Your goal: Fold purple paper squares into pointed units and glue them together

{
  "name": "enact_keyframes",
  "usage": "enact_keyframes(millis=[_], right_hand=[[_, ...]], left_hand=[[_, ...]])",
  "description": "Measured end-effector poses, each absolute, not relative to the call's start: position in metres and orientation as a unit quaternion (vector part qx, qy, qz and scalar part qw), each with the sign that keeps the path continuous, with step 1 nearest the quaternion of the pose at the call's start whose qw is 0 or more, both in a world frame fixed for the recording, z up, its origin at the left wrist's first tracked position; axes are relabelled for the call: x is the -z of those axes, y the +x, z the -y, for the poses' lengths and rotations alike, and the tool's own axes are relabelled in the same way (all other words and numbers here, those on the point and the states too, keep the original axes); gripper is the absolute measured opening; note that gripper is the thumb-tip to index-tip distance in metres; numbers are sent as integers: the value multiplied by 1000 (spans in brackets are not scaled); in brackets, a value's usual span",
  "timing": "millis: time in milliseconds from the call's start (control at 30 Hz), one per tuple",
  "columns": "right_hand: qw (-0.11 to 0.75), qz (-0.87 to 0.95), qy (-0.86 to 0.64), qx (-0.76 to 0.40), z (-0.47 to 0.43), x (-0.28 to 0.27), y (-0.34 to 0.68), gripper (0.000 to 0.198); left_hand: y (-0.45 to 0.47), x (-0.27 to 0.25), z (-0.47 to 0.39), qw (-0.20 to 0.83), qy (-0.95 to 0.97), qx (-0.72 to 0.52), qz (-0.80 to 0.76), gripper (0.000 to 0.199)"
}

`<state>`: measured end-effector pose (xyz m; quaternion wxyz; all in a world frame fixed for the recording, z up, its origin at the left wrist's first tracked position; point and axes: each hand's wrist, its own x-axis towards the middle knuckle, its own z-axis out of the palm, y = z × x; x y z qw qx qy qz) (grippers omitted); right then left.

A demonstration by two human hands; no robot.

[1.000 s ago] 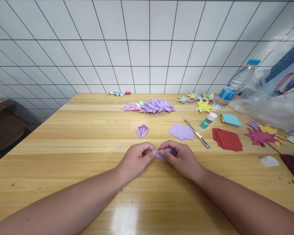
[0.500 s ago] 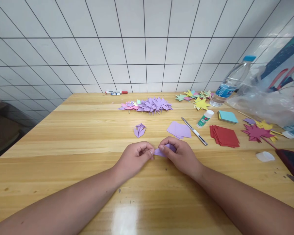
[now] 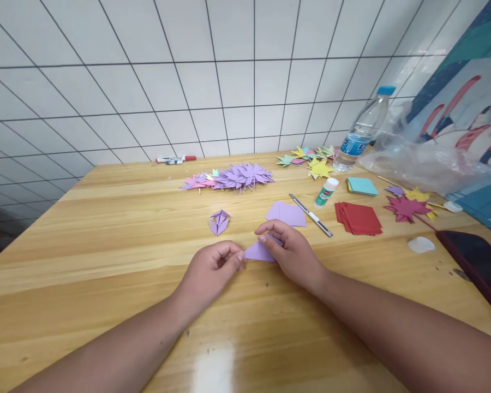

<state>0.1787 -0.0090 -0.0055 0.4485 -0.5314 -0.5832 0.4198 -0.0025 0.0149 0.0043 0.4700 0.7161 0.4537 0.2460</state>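
A folded piece of purple paper (image 3: pixel 259 252) with a pointed left end is held between my two hands, just above the wooden table. My left hand (image 3: pixel 216 268) pinches its left tip between thumb and fingers. On the other end, my right hand (image 3: pixel 291 250) grips it with the thumb in front, covering its right part. Beyond my left hand lies a small folded purple paper shape (image 3: pixel 220 222). Several purple paper sheets (image 3: pixel 288 213) lie just past my right hand, with a utility knife (image 3: pixel 311 215) slanting beside them.
Behind are purple paper leaves (image 3: pixel 245 177), markers (image 3: pixel 175 160) and a water bottle (image 3: pixel 358 136). To the right stand a glue stick (image 3: pixel 326 192), red paper squares (image 3: pixel 358 218), blue paper sheets (image 3: pixel 362 186), a dark red paper leaf (image 3: pixel 408 208), a white cap (image 3: pixel 421 244) and a phone (image 3: pixel 474 267).
My view has turned a little to the right. My right hand's fingers have lifted and opened somewhat, showing more of the folded purple paper; my left hand still pinches its tip.
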Motion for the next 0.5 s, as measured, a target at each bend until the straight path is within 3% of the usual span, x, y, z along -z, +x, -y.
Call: enact_keyframes(millis=[167, 500], right_hand=[[431, 611, -531, -398, 9, 5, 178, 30], [425, 611, -559, -366, 7, 2, 179, 13]], left_hand=[[-2, -4, -15, 459, 716, -242, -466, 22], [2, 4, -12, 486, 695, -258, -463, 23]])
